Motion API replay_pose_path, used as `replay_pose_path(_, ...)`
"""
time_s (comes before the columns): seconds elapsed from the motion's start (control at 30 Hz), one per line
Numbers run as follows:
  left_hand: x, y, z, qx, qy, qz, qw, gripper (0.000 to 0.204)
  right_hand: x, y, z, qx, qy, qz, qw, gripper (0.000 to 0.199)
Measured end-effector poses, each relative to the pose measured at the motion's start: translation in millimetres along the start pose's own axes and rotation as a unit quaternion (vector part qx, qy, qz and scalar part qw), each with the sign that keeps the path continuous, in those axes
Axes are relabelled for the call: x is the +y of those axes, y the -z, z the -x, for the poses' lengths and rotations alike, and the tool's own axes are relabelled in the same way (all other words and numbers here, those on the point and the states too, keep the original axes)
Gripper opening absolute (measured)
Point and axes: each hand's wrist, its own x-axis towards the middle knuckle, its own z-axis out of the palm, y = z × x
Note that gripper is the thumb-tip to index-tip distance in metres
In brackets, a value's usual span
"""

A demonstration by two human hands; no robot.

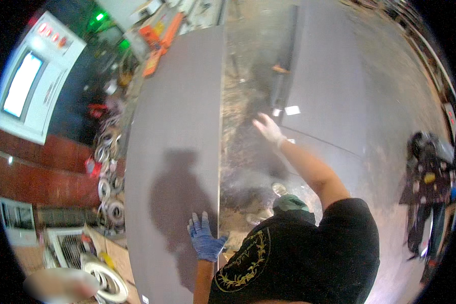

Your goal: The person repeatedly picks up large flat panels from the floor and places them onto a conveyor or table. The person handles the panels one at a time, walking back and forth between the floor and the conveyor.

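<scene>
A long, flat grey-brown board (177, 111) runs away from me on the left. My left hand (206, 238), in a blue glove with pale fingertips, rests on its near right part, fingers spread and nothing held. Bare to the elbow, my right arm reaches forward over the gap beside the board. At its end my right hand (269, 129), in a whitish glove, is slightly blurred, with its fingers stretched out and no object visible in them. Just beyond that hand is the corner of a second grey board surface (329, 81), bearing a small white label (292, 110).
Orange metal parts (159, 43) adjoin the board's far left corner. Left of it stand a pale control cabinet (38, 76) with a lit screen and several rolls of edging tape (115, 212). Dark clothing (428, 175) hangs at the far right. A worn floor (256, 35) shows between the boards.
</scene>
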Motion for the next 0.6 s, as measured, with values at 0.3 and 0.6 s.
replay_pose_path(0.3, 127, -85, -53, 0.037, -0.263, 0.157, 0.951, 0.055, 211, 293, 206, 0.325, -0.177, -0.016, 0.929, 0.059)
replay_pose_path(0.6, 251, -185, -116, 0.0, -0.175, 0.205, 0.963, 0.069, 432, 350, 94, 0.0, -0.321, -0.345, 0.882, 0.052)
